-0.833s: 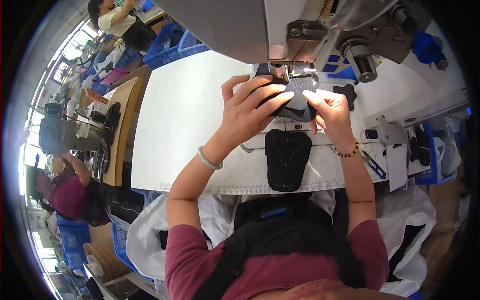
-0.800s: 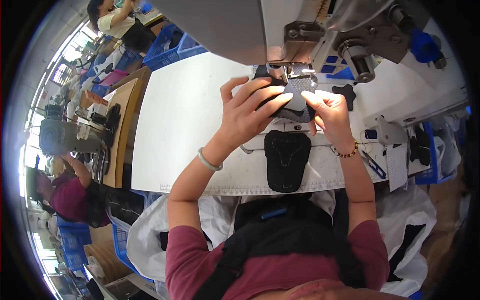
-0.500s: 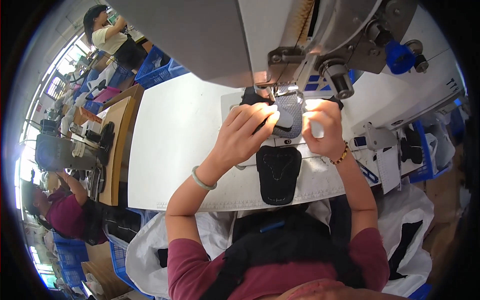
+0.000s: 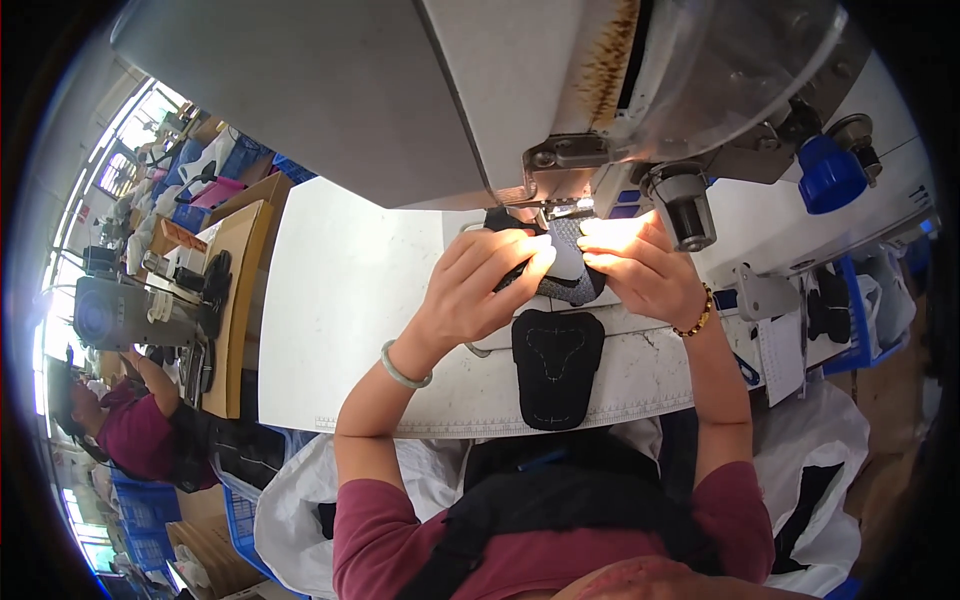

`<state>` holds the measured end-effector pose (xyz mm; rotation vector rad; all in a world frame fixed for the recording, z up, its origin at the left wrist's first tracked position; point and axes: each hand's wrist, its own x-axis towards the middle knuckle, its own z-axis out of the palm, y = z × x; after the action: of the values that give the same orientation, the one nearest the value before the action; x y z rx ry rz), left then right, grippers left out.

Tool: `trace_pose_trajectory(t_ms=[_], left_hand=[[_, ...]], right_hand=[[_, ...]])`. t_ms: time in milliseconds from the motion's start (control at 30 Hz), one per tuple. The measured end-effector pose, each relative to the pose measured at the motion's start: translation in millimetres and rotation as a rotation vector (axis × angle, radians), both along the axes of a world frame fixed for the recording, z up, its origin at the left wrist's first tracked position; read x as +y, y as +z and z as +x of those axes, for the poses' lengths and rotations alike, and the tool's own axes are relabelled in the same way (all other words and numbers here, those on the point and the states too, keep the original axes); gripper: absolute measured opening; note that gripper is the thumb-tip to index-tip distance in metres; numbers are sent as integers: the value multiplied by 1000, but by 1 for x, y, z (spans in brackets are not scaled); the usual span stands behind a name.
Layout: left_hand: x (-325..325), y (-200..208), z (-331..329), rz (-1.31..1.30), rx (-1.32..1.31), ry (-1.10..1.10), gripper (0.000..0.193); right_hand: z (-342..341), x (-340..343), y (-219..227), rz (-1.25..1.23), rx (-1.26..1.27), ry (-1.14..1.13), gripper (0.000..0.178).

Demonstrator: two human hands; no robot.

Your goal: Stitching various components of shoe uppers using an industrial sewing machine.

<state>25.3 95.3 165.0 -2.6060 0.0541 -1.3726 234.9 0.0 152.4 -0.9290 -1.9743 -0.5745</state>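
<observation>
Under the head of a white sewing machine (image 4: 470, 100) lies a grey mesh and black fabric piece (image 4: 572, 290) with a smooth pale grey patch, perhaps a shoe upper part. My left hand (image 4: 485, 280) is closed on its left side, fingertips close to the needle area. On the right side, the fingers of my right hand (image 4: 650, 272) press together on the piece's edge, in bright lamp glare. The needle itself is mostly hidden. A black tongue-shaped pad (image 4: 557, 370) with light stitched or drawn lines lies flat on the table, just nearer to me than both hands.
The white table (image 4: 340, 300) has a ruler strip along its front edge. Blue and metal knobs (image 4: 830, 175) stick out from the machine head. White sacks (image 4: 800, 470) hang below, and a blue crate (image 4: 858, 310) stands right. A co-worker (image 4: 130, 400) sits at another machine on the left.
My right hand has come in to the piece's right edge, its fingers now laid on it. The view has shifted, so the machine appears lower, and a standing person at upper left is out of sight.
</observation>
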Motion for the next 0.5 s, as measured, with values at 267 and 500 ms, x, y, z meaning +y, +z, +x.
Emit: trace_pose_trajectory(t_ms=[267,500], left_hand=[[5,-2,-1,-72,-4,3,25],[9,0,-1,-84,19,19,28]], right_hand=[[-8,-1,5,27,-17,-24,18],[-9,-1,4,18,-9,-53,20]])
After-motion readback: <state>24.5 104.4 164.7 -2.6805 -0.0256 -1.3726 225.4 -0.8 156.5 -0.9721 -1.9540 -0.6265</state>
